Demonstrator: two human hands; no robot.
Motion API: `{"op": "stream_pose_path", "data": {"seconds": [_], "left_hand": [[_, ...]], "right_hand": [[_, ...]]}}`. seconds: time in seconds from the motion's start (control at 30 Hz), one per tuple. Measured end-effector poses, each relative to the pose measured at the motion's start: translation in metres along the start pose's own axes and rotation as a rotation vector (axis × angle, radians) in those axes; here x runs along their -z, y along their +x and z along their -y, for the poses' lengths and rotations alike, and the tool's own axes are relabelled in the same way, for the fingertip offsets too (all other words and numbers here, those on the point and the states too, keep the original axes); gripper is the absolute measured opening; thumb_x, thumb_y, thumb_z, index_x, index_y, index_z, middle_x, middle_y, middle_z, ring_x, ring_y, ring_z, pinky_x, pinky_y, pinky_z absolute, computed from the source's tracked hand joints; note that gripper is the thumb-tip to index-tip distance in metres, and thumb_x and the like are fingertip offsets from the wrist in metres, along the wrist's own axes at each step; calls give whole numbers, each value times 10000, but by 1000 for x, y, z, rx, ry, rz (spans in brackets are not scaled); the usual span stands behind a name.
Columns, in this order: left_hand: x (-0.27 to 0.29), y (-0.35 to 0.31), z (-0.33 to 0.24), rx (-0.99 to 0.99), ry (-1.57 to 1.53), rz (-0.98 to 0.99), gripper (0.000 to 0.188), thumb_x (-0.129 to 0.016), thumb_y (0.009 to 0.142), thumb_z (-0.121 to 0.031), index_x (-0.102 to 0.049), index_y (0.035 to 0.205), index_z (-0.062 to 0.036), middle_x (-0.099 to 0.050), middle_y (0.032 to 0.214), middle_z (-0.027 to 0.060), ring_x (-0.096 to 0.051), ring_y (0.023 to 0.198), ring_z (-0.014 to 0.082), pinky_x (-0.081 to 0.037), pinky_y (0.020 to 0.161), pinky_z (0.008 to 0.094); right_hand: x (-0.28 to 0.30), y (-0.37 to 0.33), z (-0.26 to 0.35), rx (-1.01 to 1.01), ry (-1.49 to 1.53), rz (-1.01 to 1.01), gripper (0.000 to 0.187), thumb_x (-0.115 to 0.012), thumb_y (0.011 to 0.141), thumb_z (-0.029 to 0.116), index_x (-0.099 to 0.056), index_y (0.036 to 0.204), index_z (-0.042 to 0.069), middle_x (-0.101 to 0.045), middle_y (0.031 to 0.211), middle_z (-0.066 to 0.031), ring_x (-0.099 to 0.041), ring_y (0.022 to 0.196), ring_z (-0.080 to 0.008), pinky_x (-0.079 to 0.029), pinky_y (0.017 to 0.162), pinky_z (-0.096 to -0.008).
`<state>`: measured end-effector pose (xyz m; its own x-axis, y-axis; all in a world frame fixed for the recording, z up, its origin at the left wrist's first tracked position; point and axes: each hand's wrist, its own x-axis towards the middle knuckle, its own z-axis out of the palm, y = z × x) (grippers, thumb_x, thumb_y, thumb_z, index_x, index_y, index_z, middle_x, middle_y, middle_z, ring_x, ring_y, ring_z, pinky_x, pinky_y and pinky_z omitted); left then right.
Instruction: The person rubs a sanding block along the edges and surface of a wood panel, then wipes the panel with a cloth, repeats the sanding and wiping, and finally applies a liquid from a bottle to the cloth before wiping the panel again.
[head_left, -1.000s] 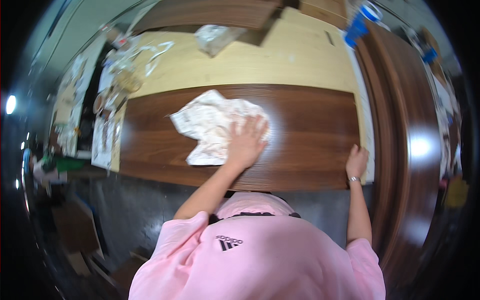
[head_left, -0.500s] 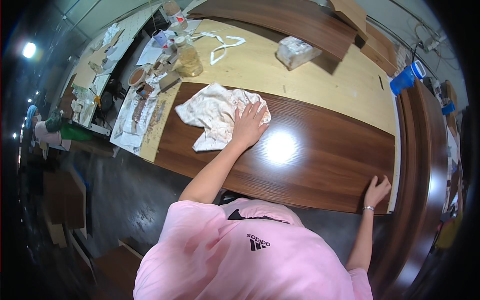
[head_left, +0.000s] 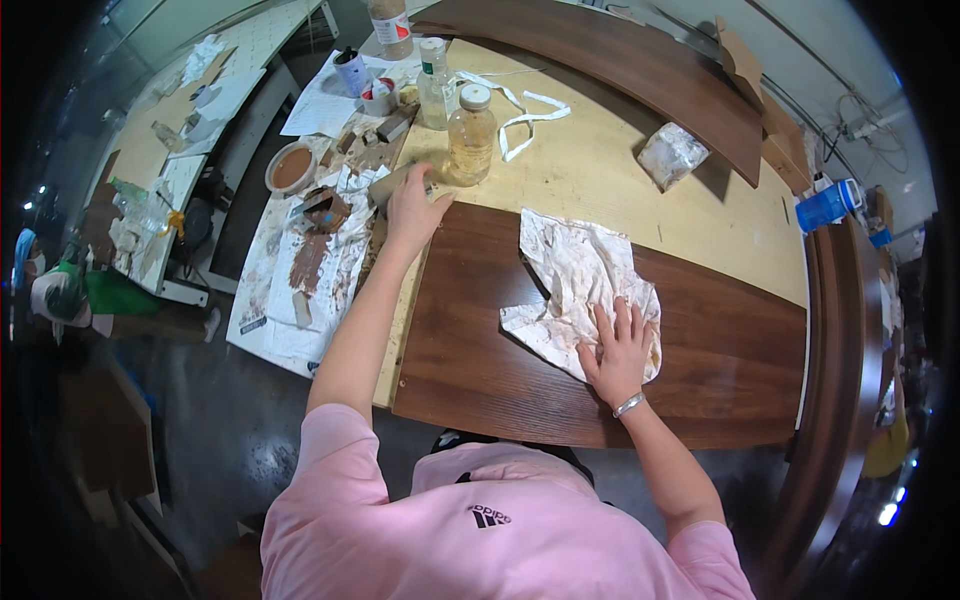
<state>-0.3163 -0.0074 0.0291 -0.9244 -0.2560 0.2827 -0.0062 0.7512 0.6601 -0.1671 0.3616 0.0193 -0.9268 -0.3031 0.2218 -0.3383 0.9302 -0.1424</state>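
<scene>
A dark brown wood-grain panel (head_left: 480, 340) lies on the workbench in front of me. On it is a crumpled white cloth (head_left: 580, 265) with brownish stains. My right hand (head_left: 620, 355) presses on the cloth's near right part, palm down with fingers spread. At the panel's far left corner, my left hand (head_left: 412, 215) has its fingers curled over a small tan block (head_left: 388, 188), partly hidden beneath them. Just beyond that hand stands a jar of yellowish liquid (head_left: 472, 145) with a white lid, and behind it a clear bottle (head_left: 435, 90).
Left of the panel are a tub of brown paste (head_left: 291, 167), stained paper (head_left: 310, 265) and a darker block (head_left: 398, 122). A white strap (head_left: 530, 122), a wrapped bundle (head_left: 672, 155) and another brown panel (head_left: 610, 55) lie beyond. A blue bottle (head_left: 828, 204) stands right.
My left hand has left the cloth and moved left to the tan block. My right hand has come from the panel's right end onto the cloth, which now lies further right.
</scene>
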Motion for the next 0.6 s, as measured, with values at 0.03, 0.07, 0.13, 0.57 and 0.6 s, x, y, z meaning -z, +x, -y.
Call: {"op": "stream_pose_path", "data": {"seconds": [0.03,0.07,0.13,0.57,0.6], "left_hand": [[-7,10,1,-5,-15,2,549,-783,774,-184,-557,1253,-39,-660,1183,190,-609,1143,382,-482,968,432],[-18,19,-2,-11,-61,-15,627,-800,756,-197,-511,1290,-42,-655,1184,202,-607,1140,390,-482,966,437],[-38,33,-18,38,-172,34,743,-839,712,-209,-449,1325,-50,-657,1169,223,-621,1119,388,-492,942,448],[-91,116,-31,30,-281,-76,562,-827,733,-148,-542,1201,-23,-690,1077,212,-658,1022,389,-516,857,460],[-93,121,-29,28,-278,-73,562,-827,733,-148,-542,1201,-23,-690,1077,212,-658,1022,389,-516,857,460]], "right_hand": [[-1,0,2,-8,5,-3,622,-671,814,405,-553,1370,152,-405,1481,-196,-330,1366,-452,-257,1074,-662],[-2,0,5,-14,-20,13,605,-656,826,392,-551,1370,150,-404,1482,-199,-333,1362,-455,-263,1075,-656],[-5,-3,4,-17,-30,10,601,-650,829,390,-551,1370,149,-405,1482,-198,-338,1359,-456,-266,1073,-656],[3,1,2,-30,19,-2,553,-663,792,339,-610,1308,150,-466,1448,-167,-408,1308,-435,-313,1069,-597],[3,2,2,-33,23,-2,553,-663,792,339,-610,1308,150,-466,1448,-167,-408,1308,-435,-313,1069,-597]]}}
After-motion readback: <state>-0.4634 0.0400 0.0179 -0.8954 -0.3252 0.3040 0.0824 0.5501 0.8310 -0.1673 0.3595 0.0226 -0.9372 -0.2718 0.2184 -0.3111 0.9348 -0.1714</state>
